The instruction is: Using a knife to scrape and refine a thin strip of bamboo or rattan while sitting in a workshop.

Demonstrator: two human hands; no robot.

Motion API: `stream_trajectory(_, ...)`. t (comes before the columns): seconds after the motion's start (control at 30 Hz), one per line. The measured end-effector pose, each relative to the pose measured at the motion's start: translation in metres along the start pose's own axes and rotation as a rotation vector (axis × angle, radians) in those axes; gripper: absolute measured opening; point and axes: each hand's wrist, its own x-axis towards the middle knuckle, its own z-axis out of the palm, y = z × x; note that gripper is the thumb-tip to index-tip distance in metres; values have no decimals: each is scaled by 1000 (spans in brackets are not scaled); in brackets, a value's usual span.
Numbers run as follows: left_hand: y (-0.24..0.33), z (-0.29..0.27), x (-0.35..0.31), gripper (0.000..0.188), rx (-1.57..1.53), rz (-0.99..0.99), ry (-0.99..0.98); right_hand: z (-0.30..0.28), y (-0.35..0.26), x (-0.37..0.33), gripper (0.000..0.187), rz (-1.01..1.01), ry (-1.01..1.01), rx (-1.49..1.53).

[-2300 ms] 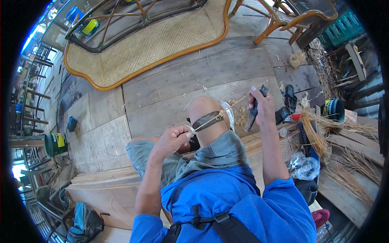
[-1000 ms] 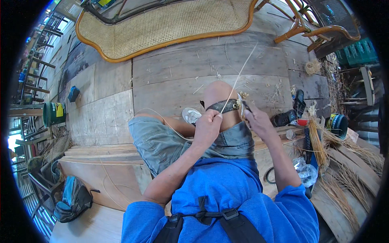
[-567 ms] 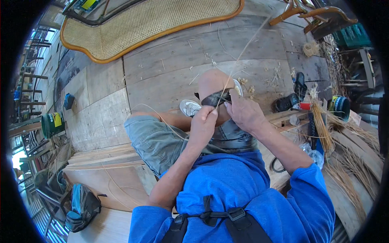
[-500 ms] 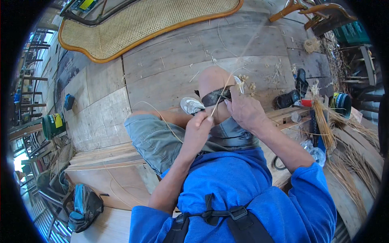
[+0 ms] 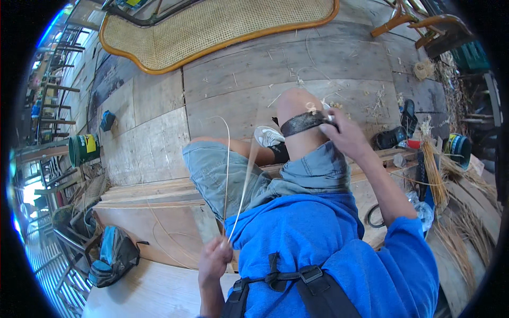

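Beside my left hip, my left hand (image 5: 216, 258) is closed on a thin pale cane strand (image 5: 228, 175). One length rises from the fist and curls over at its tip; another stretch slants up, smeared by motion. A dark band (image 5: 302, 124) is wrapped around my raised right leg just below the knee. At its right edge my right hand (image 5: 347, 137) is closed, fingers bent around a small dark object I cannot make out. A pale curl of shaving (image 5: 311, 107) sits at the band's upper edge.
A woven cane panel with a curved wooden frame (image 5: 222, 40) lies ahead on the plank floor. Shavings are scattered beyond my knee. Cane bundles (image 5: 435, 175), dark sandals (image 5: 395, 132) and a green bucket (image 5: 458, 148) are at right; a backpack (image 5: 112, 257) stands at left.
My left hand has pulled back from the knee toward my left hip, drawing the strand with it. My right hand stays by the band. The view has shifted slightly.
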Motion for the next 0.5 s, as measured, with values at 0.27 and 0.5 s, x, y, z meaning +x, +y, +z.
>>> stream_trajectory(0.27, 49, 201, 177, 16, 288, 286, -284, -9, 13, -7, 44, 181, 62, 78)
stream_trajectory(0.5, 52, 212, 183, 22, 390, 362, -245, 1, -44, -5, 41, 221, -73, -267)
